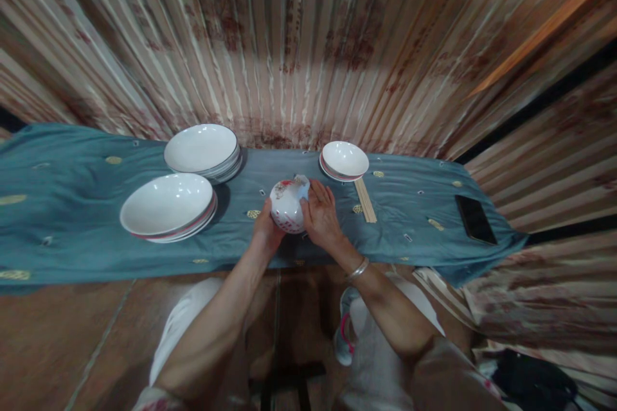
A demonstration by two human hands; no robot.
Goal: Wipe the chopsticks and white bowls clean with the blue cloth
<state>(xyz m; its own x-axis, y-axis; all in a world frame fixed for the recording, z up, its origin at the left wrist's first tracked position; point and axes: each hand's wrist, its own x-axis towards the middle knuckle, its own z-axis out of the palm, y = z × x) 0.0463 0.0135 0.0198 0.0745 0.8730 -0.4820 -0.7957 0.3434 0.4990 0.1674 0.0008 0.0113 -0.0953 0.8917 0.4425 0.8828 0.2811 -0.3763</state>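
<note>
A small white bowl (285,210) with red and dark floral patterns is held over the middle of the table, its decorated outside facing me. My left hand (267,229) grips the bowl's left and lower side. On the other side, my right hand (322,215), with a silver bangle at the wrist, presses a pale blue and white cloth (303,189) against the bowl. Its fingers are bent around the cloth and partly hide it. To the right of my hands stand stacked small bowls (345,157), with a bundle of wooden chopsticks (366,201) lying just in front.
Two stacks of larger white dishes, a rear stack (202,149) and a front stack (166,205), stand on the left. A black phone (475,219) lies near the right end of the teal tablecloth (409,199). A striped curtain (289,45) hangs right behind the table.
</note>
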